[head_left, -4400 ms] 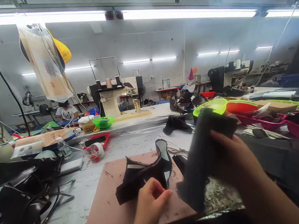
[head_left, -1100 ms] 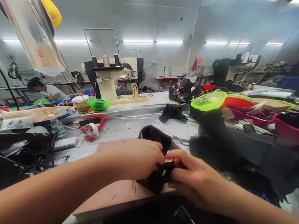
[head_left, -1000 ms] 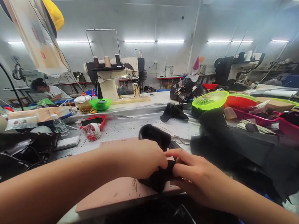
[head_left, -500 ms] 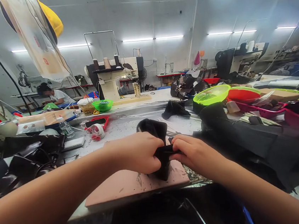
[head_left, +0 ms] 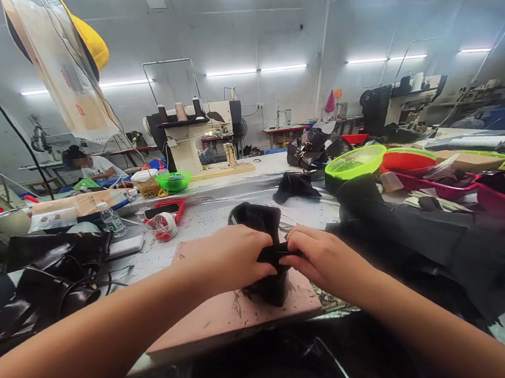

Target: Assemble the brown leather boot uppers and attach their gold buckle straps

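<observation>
A black leather or fabric piece [head_left: 266,293] stands on a pink board [head_left: 203,320] in front of me, its upper part folded over. My left hand [head_left: 241,256] is closed on its edge from the left, thumb and fingers pinching it. From the right, my right hand [head_left: 316,254] pinches the same black piece close beside my left fingertips. A narrow dark strip or edge of it spans between the two hands. The exact fold under the fingers is hidden.
Black material [head_left: 421,249] is heaped at right, beside a green basket [head_left: 355,163]. Glossy black pieces [head_left: 41,289] lie at left. A red tray [head_left: 176,209], a bottle [head_left: 111,219] and a sewing machine [head_left: 193,141] stand beyond. A person [head_left: 97,166] sits far left.
Both hands have shifted very slightly left with their grip kept on the black piece. The camera view has tilted a little.
</observation>
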Demonstrator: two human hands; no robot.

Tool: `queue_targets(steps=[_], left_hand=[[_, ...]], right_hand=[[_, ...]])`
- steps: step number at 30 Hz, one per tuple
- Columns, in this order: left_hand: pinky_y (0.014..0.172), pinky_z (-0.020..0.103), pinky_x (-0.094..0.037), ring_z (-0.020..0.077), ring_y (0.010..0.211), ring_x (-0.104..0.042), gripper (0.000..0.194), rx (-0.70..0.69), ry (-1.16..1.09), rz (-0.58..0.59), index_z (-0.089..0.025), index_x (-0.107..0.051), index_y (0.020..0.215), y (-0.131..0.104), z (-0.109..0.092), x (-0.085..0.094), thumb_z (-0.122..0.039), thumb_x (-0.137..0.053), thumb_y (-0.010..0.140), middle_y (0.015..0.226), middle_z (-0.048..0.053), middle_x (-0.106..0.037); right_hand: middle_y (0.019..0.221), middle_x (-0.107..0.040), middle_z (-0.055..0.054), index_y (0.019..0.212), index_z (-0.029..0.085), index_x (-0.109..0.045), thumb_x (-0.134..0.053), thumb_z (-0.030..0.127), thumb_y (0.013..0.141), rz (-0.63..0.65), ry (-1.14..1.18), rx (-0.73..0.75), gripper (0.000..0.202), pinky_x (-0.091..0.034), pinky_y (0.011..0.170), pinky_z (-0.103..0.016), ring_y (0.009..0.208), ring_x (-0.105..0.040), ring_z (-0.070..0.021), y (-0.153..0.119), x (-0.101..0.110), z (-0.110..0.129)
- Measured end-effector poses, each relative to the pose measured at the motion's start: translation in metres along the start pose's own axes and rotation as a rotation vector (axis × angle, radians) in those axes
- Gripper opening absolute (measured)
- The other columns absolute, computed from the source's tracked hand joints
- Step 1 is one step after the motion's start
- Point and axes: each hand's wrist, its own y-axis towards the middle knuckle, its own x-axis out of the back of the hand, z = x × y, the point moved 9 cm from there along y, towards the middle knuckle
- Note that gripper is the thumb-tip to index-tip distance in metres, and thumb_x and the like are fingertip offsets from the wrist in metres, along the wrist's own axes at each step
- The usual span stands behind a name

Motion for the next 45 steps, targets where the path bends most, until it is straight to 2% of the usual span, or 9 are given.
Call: queue_targets(steps=[5, 9, 15, 19, 25, 34, 39, 42, 45], left_hand=[[0.065, 0.029, -0.036, 0.0179, 0.068, -0.058, 0.006, 0.002, -0.089, -0.128, -0.018, -0.063, 0.071, -0.009, 0.000, 0.005, -0.022, -0.059, 0.074, 0.067, 0.000, -0.064], [0.074, 0.030, -0.035, 0.0151, 0.070, -0.056, 0.004, 0.003, -0.274, -0.186, -0.019, -0.064, 0.071, -0.022, 0.005, 0.008, -0.015, -0.062, 0.071, 0.068, -0.001, -0.063], [0.073, 0.027, -0.036, 0.0152, 0.076, -0.052, 0.006, 0.095, -0.514, -0.226, -0.020, -0.064, 0.066, -0.036, 0.025, 0.006, -0.016, -0.065, 0.070, 0.072, 0.000, -0.059], [0.068, 0.025, -0.037, 0.0134, 0.073, -0.051, 0.006, 0.071, -0.675, -0.273, -0.018, -0.062, 0.066, -0.040, 0.029, 0.004, -0.014, -0.063, 0.070, 0.073, 0.000, -0.056], [0.062, 0.024, -0.036, 0.0132, 0.068, -0.048, 0.007, 0.137, -0.661, -0.347, -0.018, -0.064, 0.069, -0.037, 0.033, 0.003, -0.020, -0.069, 0.065, 0.068, -0.001, -0.054], [0.065, 0.024, -0.038, 0.0137, 0.069, -0.049, 0.008, 0.065, -0.642, -0.406, -0.019, -0.066, 0.069, -0.031, 0.027, 0.009, -0.021, -0.060, 0.073, 0.065, 0.001, -0.056], [0.065, 0.025, -0.039, 0.0140, 0.069, -0.050, 0.010, 0.051, -0.619, -0.418, -0.020, -0.067, 0.073, -0.030, 0.025, 0.014, -0.019, -0.057, 0.075, 0.066, 0.000, -0.056], [0.066, 0.026, -0.039, 0.0134, 0.068, -0.050, 0.009, 0.023, -0.574, -0.405, -0.021, -0.066, 0.074, -0.027, 0.020, 0.015, -0.018, -0.058, 0.075, 0.066, 0.000, -0.056], [0.066, 0.025, -0.039, 0.0130, 0.068, -0.050, 0.008, 0.024, -0.532, -0.418, -0.021, -0.065, 0.073, -0.025, 0.016, 0.015, -0.018, -0.058, 0.074, 0.067, -0.001, -0.056]], right_hand=[[0.071, -0.056, -0.002, 0.064, 0.018, -0.052, -0.061, 0.026, 0.076, -0.088, 0.212, -0.075, 0.018, -0.039, 0.056, -0.025, 0.061, -0.050, -0.0135, -0.001, 0.005, -0.012], [0.092, -0.061, -0.005, 0.068, 0.017, -0.061, -0.069, 0.033, 0.069, 0.066, 0.672, -0.031, 0.018, -0.044, 0.074, -0.028, 0.084, -0.057, -0.0173, 0.004, -0.013, -0.013], [0.084, -0.062, -0.002, 0.086, 0.016, -0.065, -0.063, 0.035, 0.075, 0.243, 1.085, -0.021, 0.021, -0.046, 0.074, -0.028, 0.081, -0.059, -0.0162, 0.007, -0.033, -0.003], [0.108, -0.057, -0.006, 0.081, 0.017, -0.067, -0.065, 0.036, 0.074, 0.228, 0.951, 0.041, 0.021, -0.035, 0.095, -0.034, 0.111, -0.047, -0.0225, 0.009, -0.031, -0.001], [0.099, -0.058, -0.005, 0.074, 0.019, -0.068, -0.066, 0.040, 0.072, 0.047, 0.825, -0.099, 0.021, -0.041, 0.085, -0.033, 0.088, -0.056, -0.0187, 0.014, -0.021, -0.018], [0.085, -0.062, -0.002, 0.087, 0.018, -0.065, -0.061, 0.043, 0.075, 0.251, 0.939, -0.072, 0.028, -0.045, 0.077, -0.031, 0.082, -0.057, -0.0180, 0.010, -0.044, -0.018], [0.096, -0.056, -0.007, 0.078, 0.017, -0.058, -0.081, 0.045, 0.045, -0.024, 0.535, -0.271, 0.049, -0.042, 0.077, -0.035, 0.086, -0.052, -0.0224, 0.007, -0.018, -0.047], [0.100, -0.055, -0.006, 0.100, 0.019, -0.054, -0.080, 0.046, 0.045, -0.050, 0.734, -0.233, 0.066, -0.041, 0.078, -0.033, 0.089, -0.050, -0.0207, 0.010, -0.003, -0.037], [0.072, -0.055, 0.002, 0.083, 0.018, -0.057, -0.073, 0.042, 0.059, 0.108, 0.966, -0.321, 0.038, -0.039, 0.061, -0.025, 0.066, -0.049, -0.0128, 0.012, -0.013, -0.026]])
